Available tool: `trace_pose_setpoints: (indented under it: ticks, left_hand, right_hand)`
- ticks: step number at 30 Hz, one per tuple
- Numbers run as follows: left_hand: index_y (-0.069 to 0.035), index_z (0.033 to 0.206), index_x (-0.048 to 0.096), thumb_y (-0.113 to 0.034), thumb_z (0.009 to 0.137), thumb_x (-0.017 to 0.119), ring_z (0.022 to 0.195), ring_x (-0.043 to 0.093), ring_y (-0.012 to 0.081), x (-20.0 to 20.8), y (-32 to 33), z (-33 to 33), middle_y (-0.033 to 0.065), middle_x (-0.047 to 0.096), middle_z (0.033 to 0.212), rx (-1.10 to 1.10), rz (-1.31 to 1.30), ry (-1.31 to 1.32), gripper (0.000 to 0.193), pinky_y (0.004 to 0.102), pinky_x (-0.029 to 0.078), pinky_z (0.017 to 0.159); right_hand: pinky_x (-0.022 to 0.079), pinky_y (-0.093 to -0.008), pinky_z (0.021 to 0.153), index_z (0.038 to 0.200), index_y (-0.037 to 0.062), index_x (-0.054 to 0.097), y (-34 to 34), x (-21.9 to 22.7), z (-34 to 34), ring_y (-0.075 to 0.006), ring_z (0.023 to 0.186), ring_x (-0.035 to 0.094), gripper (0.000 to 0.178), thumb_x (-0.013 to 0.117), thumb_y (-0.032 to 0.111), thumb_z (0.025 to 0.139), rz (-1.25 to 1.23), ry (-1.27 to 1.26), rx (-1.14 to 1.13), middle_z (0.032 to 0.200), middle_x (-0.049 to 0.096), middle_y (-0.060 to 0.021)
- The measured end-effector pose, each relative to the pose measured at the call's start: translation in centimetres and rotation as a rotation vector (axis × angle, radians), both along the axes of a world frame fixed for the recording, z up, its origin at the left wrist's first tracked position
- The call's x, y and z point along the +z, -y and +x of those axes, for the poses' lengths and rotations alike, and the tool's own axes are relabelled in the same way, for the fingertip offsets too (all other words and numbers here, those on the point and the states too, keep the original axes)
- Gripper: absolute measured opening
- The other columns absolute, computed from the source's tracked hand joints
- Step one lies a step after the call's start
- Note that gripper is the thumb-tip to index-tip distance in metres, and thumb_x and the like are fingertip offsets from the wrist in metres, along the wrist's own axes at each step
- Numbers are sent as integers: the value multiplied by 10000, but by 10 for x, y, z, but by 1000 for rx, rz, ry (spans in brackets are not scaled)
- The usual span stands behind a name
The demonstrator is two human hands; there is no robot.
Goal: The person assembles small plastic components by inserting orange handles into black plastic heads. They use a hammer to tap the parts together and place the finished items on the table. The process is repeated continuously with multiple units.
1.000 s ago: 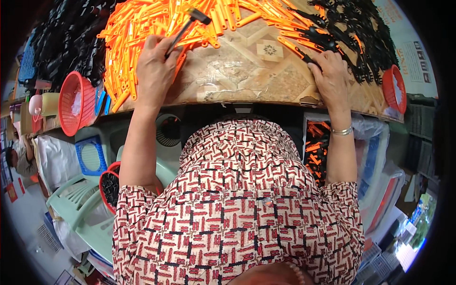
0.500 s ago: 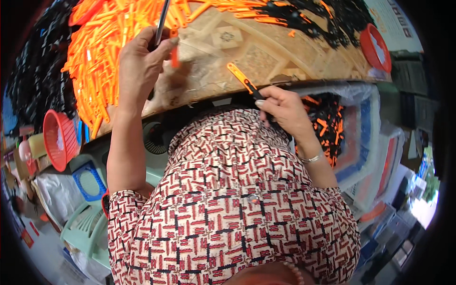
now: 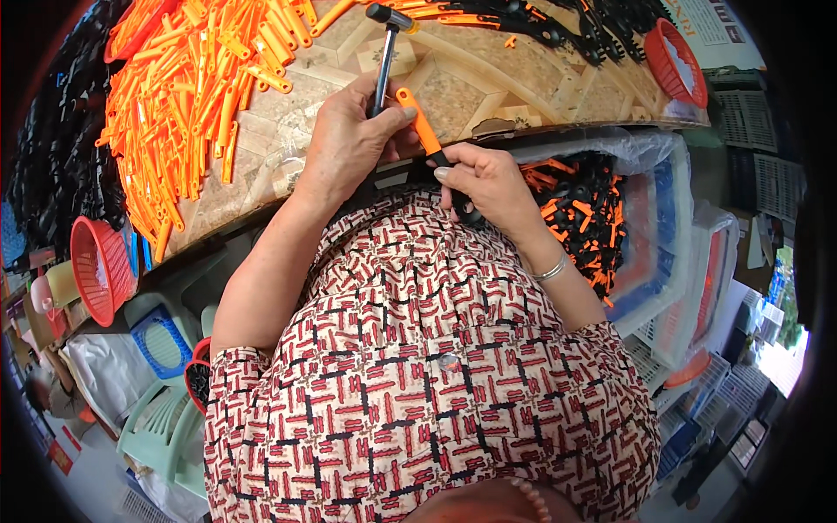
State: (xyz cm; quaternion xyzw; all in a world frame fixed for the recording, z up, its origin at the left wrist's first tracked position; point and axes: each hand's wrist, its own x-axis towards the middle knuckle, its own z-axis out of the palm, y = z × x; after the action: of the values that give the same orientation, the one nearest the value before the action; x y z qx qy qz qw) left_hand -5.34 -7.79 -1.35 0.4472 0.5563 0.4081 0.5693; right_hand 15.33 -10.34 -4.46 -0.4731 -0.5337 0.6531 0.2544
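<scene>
My left hand (image 3: 344, 144) is closed round a small hammer (image 3: 384, 70) with a metal shaft and a black head with a yellow face. Its thumb and fingertips also meet the upper part of an orange plastic handle (image 3: 420, 122). That handle joins a black plastic piece (image 3: 439, 159), which my right hand (image 3: 488, 185) pinches between thumb and fingers. Both hands are close together just over the table's near edge. The black piece's lower end shows below my right fingers, against the patterned shirt.
A heap of orange handles (image 3: 179, 113) covers the table's left side. Black parts (image 3: 575, 30) lie at the far right, near a red basket (image 3: 678, 65). Right of my lap, a plastic-lined bin (image 3: 667, 235) holds black-and-orange pieces (image 3: 588, 218). Another red basket (image 3: 100, 270) stands left.
My left hand has moved right and nearer from beside the orange heap, bringing the hammer. It now meets the piece in my right hand, which has shifted slightly left.
</scene>
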Motion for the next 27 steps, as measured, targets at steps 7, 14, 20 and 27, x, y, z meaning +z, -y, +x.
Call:
trace_pose_setpoints:
  ticks: [7,14,20,27]
  left_hand:
    - [-15,1144,630,-151,961,701,659,681,77,2,7,6,35,709,809,28,74,-215,240,191,486,516]
    - [-26,1256,656,-131,970,686,670,601,61,-19,16,-20,-8,637,844,63,366,-411,306,200,478,550]
    - [-83,1415,591,-94,1000,639,645,535,87,31,58,-42,-2,587,760,-109,252,-519,417,262,467,596]
    - [-53,1403,599,-46,999,595,684,565,111,42,81,-45,77,592,830,-153,411,-694,404,266,486,639]
  right_hand:
    - [445,-212,463,928,-1,692,-8,-6,-5,-98,508,615,299,623,275,1020,-34,70,-11,636,676,-59]
    - [474,-247,432,804,-14,665,-11,1,-14,-137,438,586,371,601,272,1031,-127,10,-66,589,659,-97]
    - [471,-237,435,815,-12,666,-9,-1,-11,-131,452,592,342,609,254,1021,-190,-124,-98,597,662,-97]
    - [485,-240,449,867,-16,669,-10,4,-11,-138,459,597,307,607,241,1022,-213,-126,-86,618,664,-92]
